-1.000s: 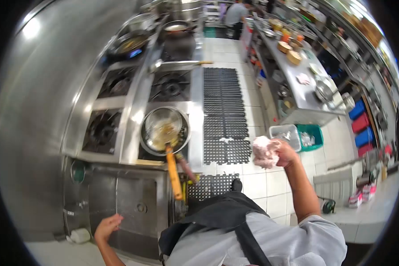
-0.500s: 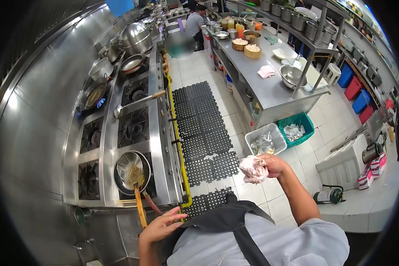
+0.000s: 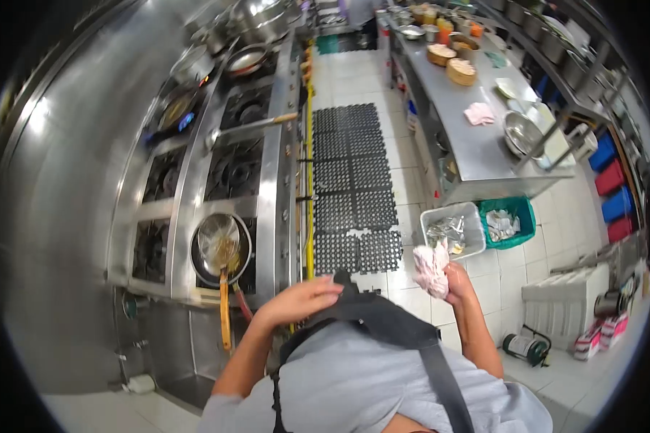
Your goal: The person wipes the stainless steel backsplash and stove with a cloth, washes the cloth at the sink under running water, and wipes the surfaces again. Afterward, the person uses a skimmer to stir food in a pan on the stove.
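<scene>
In my right hand [image 3: 455, 282] a crumpled whitish-pink cloth [image 3: 431, 269] is gripped, held out over the tiled floor just below a clear bin. My left hand [image 3: 312, 296] holds nothing; its fingers stretch out in front of the dark apron [image 3: 365, 317]. To the left of that hand, a wok [image 3: 247, 249] sits on a burner with a wire strainer [image 3: 219, 240] resting in it. The strainer's wooden handle [image 3: 225, 317] points toward me, beside the wok's reddish handle [image 3: 243, 306].
A ladle [image 3: 253, 127] lies across the stove [image 3: 267, 216]. Black rubber mats [image 3: 350, 173] cover the aisle. On the right stand a steel table [image 3: 477, 155], a clear bin [image 3: 469, 242] and a green-lined bin [image 3: 523, 216]. A small green cylinder [image 3: 531, 350] is on the floor.
My left hand has moved right and up, in front of the apron. My right hand, still holding the cloth, is slightly lower and further right. The camera view has shifted.
</scene>
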A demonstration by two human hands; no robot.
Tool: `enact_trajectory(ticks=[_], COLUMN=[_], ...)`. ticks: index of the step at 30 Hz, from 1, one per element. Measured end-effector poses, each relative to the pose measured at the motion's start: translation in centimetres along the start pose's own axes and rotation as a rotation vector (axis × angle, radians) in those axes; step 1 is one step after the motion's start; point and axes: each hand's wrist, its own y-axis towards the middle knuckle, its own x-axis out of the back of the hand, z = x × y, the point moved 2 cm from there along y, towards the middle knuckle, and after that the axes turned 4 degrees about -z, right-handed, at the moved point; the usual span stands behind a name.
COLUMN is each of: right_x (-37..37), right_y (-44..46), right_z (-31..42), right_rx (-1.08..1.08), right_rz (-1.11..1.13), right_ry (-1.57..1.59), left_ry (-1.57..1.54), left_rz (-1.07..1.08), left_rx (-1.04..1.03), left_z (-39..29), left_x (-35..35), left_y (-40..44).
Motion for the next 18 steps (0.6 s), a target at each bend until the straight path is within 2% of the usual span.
enact_trajectory(ticks=[2,3,4,5,6,8,10,12,13,16,18], right_x=[-1.7,-5.3,-3.9,-10.8,-13.7,-20.5,-25.6,-28.8,-30.3,-34.9,-37.3], right_y=[3.6,4.4,9.0,7.3,8.9,10.9,14.1,18.2,19.7,23.1,24.9], right_z=[0.6,1.7,1.3,4.4,5.3,7.5,8.2,8.8,9.3,11.5,12.6], right_rx=[0.079,0.161,0.294,0.455,0.576,0.703,0.661,0.547,0.514,0.432,0.399], right_rz=[0.011,-0.034,-0.053,-0.088,-0.04,0.06,0.111,0.172,0.196,0.293,0.385], right_ry=[-0.209,-0.281,-0.601,-0.951,-1.048,-1.126,-1.023,-0.972,-0.995,-1.02,-0.992], left_ry=[-0.159,-0.413,-0.666,-0.816,-0.964,-1.116,-1.339,-1.251,-1.31,-1.269,-1.069], left_rz=[0.034,-0.001,-0.033,-0.066,-0.098,-0.134,-0.149,-0.29,-0.329,-0.324,-0.32], left_rx=[-0.043,-0.037,-0.032,-0.058,-0.082,-0.366,-0.324,-0.341,-0.312,-0.311,-0.293], left_z=[1.1,0.9,0.9,0.7,0.8,2.0,2.3,4.5,4.9,5.5,6.3], left_x=[0.4,0.4,0.5,1.0,1.8,3.9,7.4,10.8,12.9,18.9,22.3], left_y=[4.4,6.5,8.6,10.6,12.6,16.9,18.1,20.1,20.3,20.7,20.8])
